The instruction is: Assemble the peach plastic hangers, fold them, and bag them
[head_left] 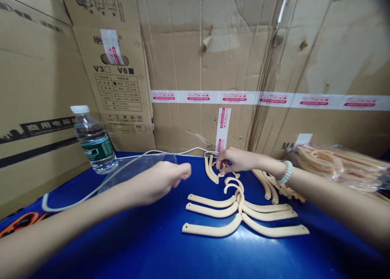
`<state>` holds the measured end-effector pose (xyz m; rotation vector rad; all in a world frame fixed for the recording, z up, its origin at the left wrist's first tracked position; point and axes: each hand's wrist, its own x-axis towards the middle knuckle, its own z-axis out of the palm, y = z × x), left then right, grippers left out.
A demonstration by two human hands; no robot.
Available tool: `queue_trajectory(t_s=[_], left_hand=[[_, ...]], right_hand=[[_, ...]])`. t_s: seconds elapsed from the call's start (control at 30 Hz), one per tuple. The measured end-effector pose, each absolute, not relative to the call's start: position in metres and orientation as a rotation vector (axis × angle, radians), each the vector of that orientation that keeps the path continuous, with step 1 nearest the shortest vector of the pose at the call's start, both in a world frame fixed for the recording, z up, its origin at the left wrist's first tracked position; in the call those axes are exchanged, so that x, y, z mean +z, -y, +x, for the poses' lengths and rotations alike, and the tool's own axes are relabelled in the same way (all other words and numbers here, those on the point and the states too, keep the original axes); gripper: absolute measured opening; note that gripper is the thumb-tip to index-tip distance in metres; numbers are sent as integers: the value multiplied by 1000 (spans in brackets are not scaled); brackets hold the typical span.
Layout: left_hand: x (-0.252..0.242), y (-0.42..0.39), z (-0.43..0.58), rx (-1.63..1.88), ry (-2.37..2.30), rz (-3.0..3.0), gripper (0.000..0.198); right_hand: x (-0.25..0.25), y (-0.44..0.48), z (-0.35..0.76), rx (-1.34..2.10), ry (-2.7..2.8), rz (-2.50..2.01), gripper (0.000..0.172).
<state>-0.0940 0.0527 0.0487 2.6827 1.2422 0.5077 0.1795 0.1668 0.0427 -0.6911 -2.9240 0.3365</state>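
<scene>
My left hand point(163, 180) hovers over the blue tabletop, fingers curled in; whatever they may hold is hidden. My right hand point(239, 160), with a pale beaded band at its wrist, reaches down at the back with fingertips closed on a small beige hanger part point(221, 174). Left of it lie curved beige hanger arms point(210, 171). In front are three beige plastic hangers point(213, 230), laid one behind another with their hooks overlapping. More curved arms point(265, 185) and small beige hanger pieces point(289, 190) lie under and beside my right forearm.
Cardboard boxes point(195, 59) wall in the back and left. A water bottle point(96, 142) stands at the left near a white cable point(76, 203) and a clear plastic bag point(124, 177). Orange-handled scissors point(24, 222) lie far left. Bagged beige hangers point(338, 165) are piled at the right.
</scene>
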Motion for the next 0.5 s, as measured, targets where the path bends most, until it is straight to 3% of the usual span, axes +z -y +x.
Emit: queue_trajectory(t_s=[0.1, 0.33, 0.4, 0.47, 0.5], left_hand=[[40, -72, -60, 373, -1128, 2784, 18], [32, -114, -33, 511, -1147, 2793, 21], [28, -115, -33, 527, -1071, 2819, 15], [24, -113, -36, 518, -953, 2842, 7], [21, -112, -37, 498, -899, 2852, 15]], right_hand=[[35, -166, 179, 377, 2954, -639, 14], [25, -167, 185, 367, 2830, -534, 11], [27, -167, 189, 390, 2732, -578, 9], [29, -165, 192, 486, 2588, -632, 15], [31, -164, 193, 574, 2497, -658, 19]])
